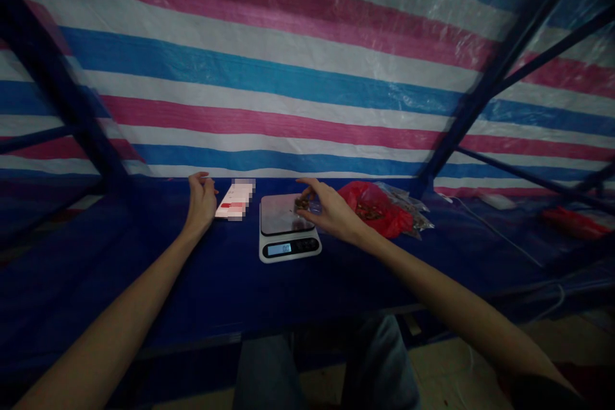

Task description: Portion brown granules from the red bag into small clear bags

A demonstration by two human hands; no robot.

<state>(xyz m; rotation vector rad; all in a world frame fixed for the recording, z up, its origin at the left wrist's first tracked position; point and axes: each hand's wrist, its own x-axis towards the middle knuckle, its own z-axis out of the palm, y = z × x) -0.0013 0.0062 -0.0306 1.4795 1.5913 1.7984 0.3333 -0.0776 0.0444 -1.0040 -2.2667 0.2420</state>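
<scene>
A kitchen scale (283,221) with a metal plate and a white body sits mid-table, its lit display reading 0.0. Over the right side of its plate, my right hand (331,210) pinches a small clump of dry brown pieces (302,204) between thumb and fingers. Something clear and shiny shows by the palm; I cannot tell what it is. My left hand (202,202) rests on the table with loosely bent fingers, apparently holding nothing. Just right of it lies a flat, light-screened slab like a phone (233,205), partly blurred out.
Right of the scale, an opened red plastic bag (384,211) holds more brown pieces. Clear plastic bags (418,211) with contents lie against it. Blue metal frame bars (461,109) and a striped tarp (288,96) enclose the blue table (216,295). A white cable (500,237) runs at right.
</scene>
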